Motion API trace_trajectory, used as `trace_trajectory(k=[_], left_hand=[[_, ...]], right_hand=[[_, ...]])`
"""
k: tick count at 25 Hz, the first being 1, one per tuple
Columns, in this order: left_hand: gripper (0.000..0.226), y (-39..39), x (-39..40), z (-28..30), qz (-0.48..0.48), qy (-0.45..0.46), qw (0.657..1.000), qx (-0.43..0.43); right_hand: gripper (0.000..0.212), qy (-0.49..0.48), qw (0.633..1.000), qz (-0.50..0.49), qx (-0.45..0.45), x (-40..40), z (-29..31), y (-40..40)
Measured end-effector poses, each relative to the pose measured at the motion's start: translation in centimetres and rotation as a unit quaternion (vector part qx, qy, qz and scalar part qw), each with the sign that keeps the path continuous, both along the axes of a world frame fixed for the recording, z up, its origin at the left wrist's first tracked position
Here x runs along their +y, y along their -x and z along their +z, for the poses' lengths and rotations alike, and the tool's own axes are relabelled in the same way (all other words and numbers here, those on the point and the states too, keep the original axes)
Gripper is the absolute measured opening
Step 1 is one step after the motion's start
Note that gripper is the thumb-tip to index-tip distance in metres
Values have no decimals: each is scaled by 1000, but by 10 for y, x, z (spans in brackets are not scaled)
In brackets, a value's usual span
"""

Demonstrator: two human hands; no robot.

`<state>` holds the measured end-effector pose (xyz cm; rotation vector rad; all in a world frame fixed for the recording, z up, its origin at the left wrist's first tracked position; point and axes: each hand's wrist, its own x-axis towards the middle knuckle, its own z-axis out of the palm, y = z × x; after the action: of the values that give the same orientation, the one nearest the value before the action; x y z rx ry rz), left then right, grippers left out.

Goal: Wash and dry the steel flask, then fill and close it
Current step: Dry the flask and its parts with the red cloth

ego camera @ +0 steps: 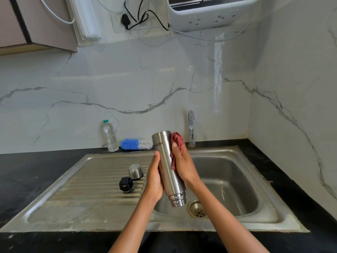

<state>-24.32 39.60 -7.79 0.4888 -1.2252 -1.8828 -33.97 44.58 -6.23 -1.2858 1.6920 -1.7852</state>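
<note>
The steel flask (168, 168) was upside down over the sink (237, 181) — the drying part. The left hand (155, 181) wrapped around it, and the right hand (182, 161) pressed a red cloth (176, 141) on it. The cap (135, 171) and stopper (125, 184) lay beside it — filling and closing were left.

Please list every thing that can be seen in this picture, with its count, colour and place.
steel flask: one, silver, held upside down over the sink
cloth: one, red, against the flask
steel cup: one, silver, on the drainboard
stopper: one, black, on the drainboard
bottle brush: one, blue and white, behind the sink
plastic bottle: one, clear, by the wall
tap: one, chrome, behind the basin
sink: one, steel
left hand: holds the flask
right hand: presses the cloth
</note>
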Motion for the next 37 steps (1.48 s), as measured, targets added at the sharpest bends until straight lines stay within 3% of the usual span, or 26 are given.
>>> trace_trajectory(k=[4,8,13,16,18,21,23,28,32,37], left_hand=[[66,3,-6,1,19,-20,1000,-11],[81,1,-10,-3,30,11,999,-22],[47,5,-12,0,108,80,991,-24],[41,5,-11,3,132,113,983,-54],[45,3,-5,-1,103,132,984,-63],[41,0,5,-5,33,126,990,-55],[44,-2,2,-6,2,97,994,-43],[50,1,1,-10,-5,37,999,-19],[66,6,-2,-13,21,-28,999,-19],[93,6,-30,-6,36,18,998,-43]], right_hand=[[67,-22,997,55,-49,11,-21,-5],[53,-52,991,88,-88,23,-41,-6],[45,44,991,58,-113,33,-43,-24],[56,95,993,25,-69,25,-41,-26],[69,108,994,-4,12,17,-37,-20],[65,95,984,-27,151,10,-20,-12],[62,82,979,-20,188,5,-6,-6],[48,38,996,22,-84,1,15,6],[56,-20,996,58,-64,15,-10,-5],[50,-68,974,117,-182,30,-34,-11]])
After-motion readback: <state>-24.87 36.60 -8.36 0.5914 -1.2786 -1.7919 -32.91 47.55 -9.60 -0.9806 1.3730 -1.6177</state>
